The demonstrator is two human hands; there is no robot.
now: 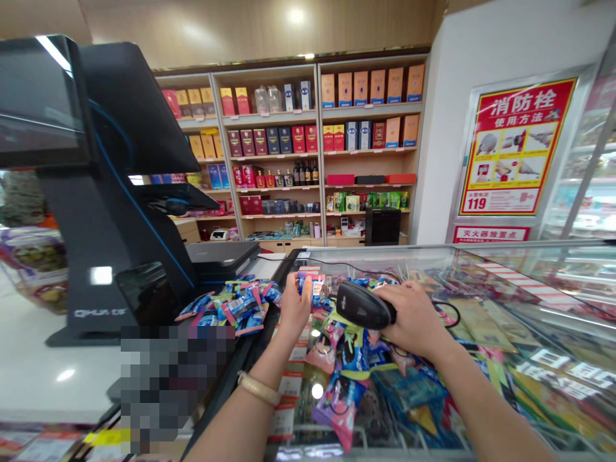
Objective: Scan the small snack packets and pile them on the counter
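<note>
My right hand [414, 319] grips a black handheld barcode scanner [363, 305], its head pointing left. My left hand [294, 307] is closed on a small blue, pink and white snack packet [315, 290], held just in front of the scanner's head. Both hands hover over a heap of colourful snack packets [346, 372] lying on a glass display counter [481, 269]. A gold bracelet sits on my left wrist. To the left of my left hand lies another pile of blue snack packets [235, 305] on the checkout surface.
A black point-of-sale terminal [96, 192] with two screens stands at the left on a white counter [33, 366]. Wooden shelves [317, 154] with boxed bottles line the back wall. A red fire-hydrant poster [517, 144] hangs at the right. A blurred patch covers the lower left.
</note>
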